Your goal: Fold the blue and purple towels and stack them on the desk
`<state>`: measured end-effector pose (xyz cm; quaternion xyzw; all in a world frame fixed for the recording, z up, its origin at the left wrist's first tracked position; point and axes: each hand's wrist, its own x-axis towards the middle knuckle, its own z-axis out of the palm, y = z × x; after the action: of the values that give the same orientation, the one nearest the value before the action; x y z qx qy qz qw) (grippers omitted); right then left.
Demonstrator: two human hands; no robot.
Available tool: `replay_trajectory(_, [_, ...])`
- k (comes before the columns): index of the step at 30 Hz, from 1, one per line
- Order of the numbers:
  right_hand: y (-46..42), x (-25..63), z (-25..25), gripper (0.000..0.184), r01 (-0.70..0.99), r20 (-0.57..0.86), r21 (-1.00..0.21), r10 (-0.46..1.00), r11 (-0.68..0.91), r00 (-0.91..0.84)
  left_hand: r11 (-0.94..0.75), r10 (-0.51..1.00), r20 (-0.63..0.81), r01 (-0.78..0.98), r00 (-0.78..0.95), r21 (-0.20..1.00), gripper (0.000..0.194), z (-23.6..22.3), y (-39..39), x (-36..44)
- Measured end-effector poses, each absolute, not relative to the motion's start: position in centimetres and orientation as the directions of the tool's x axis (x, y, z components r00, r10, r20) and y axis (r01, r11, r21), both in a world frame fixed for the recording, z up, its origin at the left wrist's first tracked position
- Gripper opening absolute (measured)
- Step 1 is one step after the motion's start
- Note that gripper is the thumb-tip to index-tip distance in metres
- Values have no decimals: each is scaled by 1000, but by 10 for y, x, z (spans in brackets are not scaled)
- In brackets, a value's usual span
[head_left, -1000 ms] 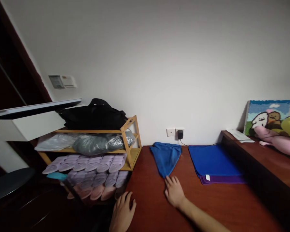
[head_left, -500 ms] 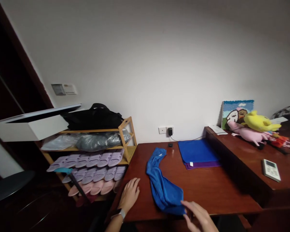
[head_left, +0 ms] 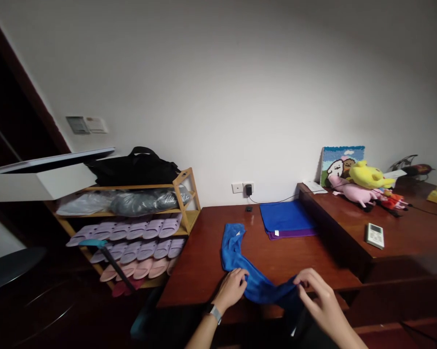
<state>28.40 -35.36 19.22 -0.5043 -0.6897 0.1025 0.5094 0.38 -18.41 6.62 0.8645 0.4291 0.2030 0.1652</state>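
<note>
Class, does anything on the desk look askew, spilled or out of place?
The crumpled blue cloth looks askew: it curves, bunched, across the desk to the right hand, while the other blue cloth farther back lies flat. Nothing looks spilled.

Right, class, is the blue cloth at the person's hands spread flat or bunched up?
Bunched up: the blue cloth makes a narrow, curving, wrinkled strip across the table, not a flat sheet.

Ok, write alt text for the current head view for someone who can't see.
The right hand pinches a crumpled blue cloth at the near edge of a brown table; the left hand touches the cloth too. Behind, a flat blue cloth lies over a purple one; a slipper rack stands left.
</note>
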Motion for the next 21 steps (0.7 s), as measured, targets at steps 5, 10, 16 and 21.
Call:
replay_trajectory(5, [-352, 298, 191, 30, 509, 520, -769, 841, 386, 150, -489, 872, 200, 809, 447, 327, 38, 76, -151, -13])
replay_trajectory(10, [-351, 309, 200, 41, 416, 446, -847, 869, 332, 214, -329, 944, 117, 904, 308, 273, 34, 82, -108, -17])
replay_trajectory(16, [-340, 323, 187, 54, 335, 323, -910, 924, 244, 204, -228, 970, 145, 937, 195, 266, 35, 85, -68, -9])
replay_trajectory(21, [-334, 326, 173, 48, 374, 291, -906, 935, 201, 203, -202, 978, 114, 926, 174, 318, 32, 78, -51, 15])
